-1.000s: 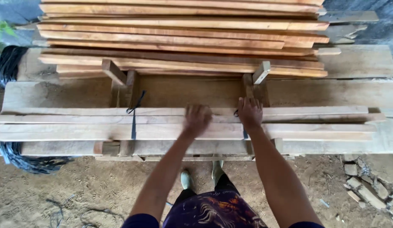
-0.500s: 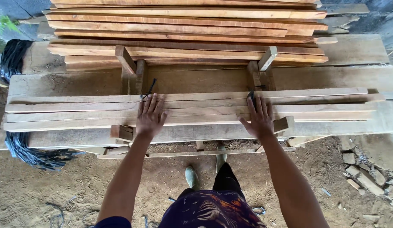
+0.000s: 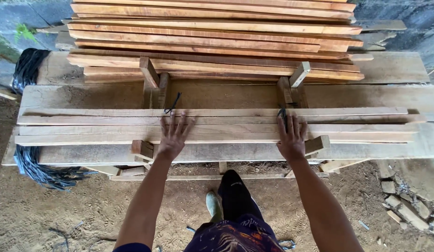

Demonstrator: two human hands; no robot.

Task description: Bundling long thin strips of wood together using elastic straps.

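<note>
A bundle of long pale wooden slats (image 3: 226, 128) lies crosswise on a wooden bench (image 3: 77, 154) in front of me. My left hand (image 3: 172, 135) rests flat on the slats, fingers spread, beside a black strap (image 3: 172, 103) at the bundle's left part. My right hand (image 3: 290, 137) lies flat on the slats too, fingertips touching a second black strap (image 3: 282, 113). Neither hand holds anything. One knee (image 3: 233, 186) is raised toward the bench edge.
A tall stack of reddish planks (image 3: 212, 37) fills the far side on wooden supports (image 3: 151, 79). Coils of black strapping (image 3: 35, 168) hang at the left end. Sandy ground with stone rubble (image 3: 403, 205) lies to the right.
My left hand moved from the middle of the bundle to the left strap and spread flat. My right hand flattened on the slats. My knee has come up toward the bench.
</note>
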